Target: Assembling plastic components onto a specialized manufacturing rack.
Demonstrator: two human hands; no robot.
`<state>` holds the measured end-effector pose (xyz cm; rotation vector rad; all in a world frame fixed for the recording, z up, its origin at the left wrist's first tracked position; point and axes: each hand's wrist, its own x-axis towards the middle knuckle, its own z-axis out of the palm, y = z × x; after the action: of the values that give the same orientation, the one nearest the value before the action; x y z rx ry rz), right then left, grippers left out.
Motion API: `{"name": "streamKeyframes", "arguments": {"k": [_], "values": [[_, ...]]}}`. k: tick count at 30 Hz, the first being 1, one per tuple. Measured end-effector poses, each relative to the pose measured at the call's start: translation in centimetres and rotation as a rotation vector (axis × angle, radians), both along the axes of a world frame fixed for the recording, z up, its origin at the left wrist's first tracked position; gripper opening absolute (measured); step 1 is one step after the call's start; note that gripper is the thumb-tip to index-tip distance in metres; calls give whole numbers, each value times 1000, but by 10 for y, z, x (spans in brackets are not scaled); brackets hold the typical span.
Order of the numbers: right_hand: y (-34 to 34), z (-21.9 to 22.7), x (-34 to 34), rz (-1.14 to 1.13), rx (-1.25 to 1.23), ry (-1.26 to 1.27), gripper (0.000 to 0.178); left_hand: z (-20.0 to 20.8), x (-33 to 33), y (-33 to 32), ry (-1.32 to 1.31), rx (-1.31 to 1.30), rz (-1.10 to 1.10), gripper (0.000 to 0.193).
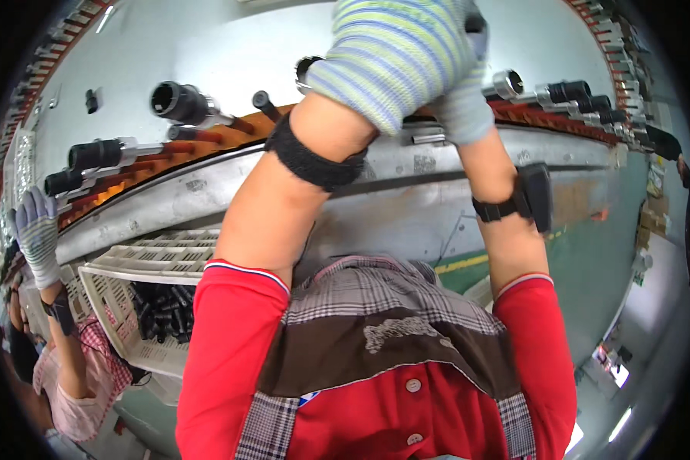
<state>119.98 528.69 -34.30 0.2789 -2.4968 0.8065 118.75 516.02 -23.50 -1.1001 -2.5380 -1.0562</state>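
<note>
Overlapping, left hand (399, 61) and right hand (468, 107), grip impossible to tell; best avoid knocking the black socket (178, 103).

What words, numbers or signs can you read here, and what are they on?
None reads clearly.
Brown apron: pale stitched lettering, too unclear to read.
Left glove: faint marks at the picture's top edge, too blurred.
Small green sign at far right: too small.
</note>
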Motion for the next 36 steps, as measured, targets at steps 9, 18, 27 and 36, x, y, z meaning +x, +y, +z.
{"name": "streamKeyframes", "arguments": {"k": [9, 18, 27, 36], "values": [[-74, 8, -7, 13, -485, 58, 37, -13, 13, -54, 32, 237, 180, 23], [10, 10, 193, 85, -715, -180, 29, -15, 156, 1, -492, 720, 97, 12], [150, -74, 327, -175, -916, -604, 26, -30, 166, 320, -896, 846, -404, 16], [256, -135, 402, -453, -1303, -499, 22, -51, 124, 424, -778, 871, -281, 19]]}}
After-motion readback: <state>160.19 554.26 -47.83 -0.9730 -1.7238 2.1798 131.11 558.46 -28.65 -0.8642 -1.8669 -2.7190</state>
